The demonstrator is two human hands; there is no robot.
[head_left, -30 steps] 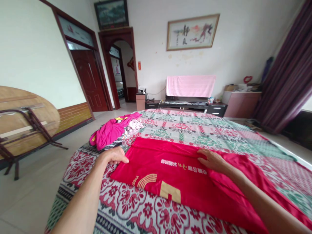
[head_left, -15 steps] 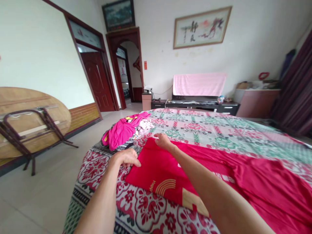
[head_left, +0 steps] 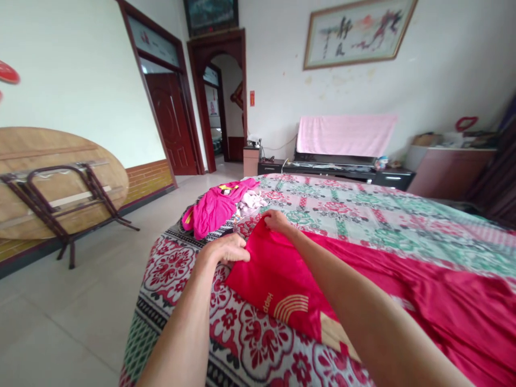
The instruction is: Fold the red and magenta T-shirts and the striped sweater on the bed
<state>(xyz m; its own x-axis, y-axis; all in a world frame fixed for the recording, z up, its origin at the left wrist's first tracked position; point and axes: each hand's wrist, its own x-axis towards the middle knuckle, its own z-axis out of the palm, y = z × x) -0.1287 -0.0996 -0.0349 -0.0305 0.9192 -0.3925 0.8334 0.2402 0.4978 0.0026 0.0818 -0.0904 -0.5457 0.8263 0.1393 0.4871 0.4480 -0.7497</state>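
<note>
Head view: main change is the right hand [head_left: 276, 221]. A second ago it sat mid-cloth by the white lettering [head_left: 403, 303]; now it's across at the far corner of the left end, grip pinched on that corner. Left hand [head_left: 231, 250] stays at the same end, closer to the wearer, thumb and fingers looking closed on the edge

Net: both grips now share one end of the red printed cloth [head_left: 270, 263], edge between them looking slightly raised. Rest of it lies on the floral cover [head_left: 266, 338], running off to the right, loose and wrinkled there. Gold arcs [head_left: 291, 308] still showing; right forearm [head_left: 346, 290] now hides much of the lettering. Magenta garment [head_left: 213, 210] just beyond left hand, untouched
</note>
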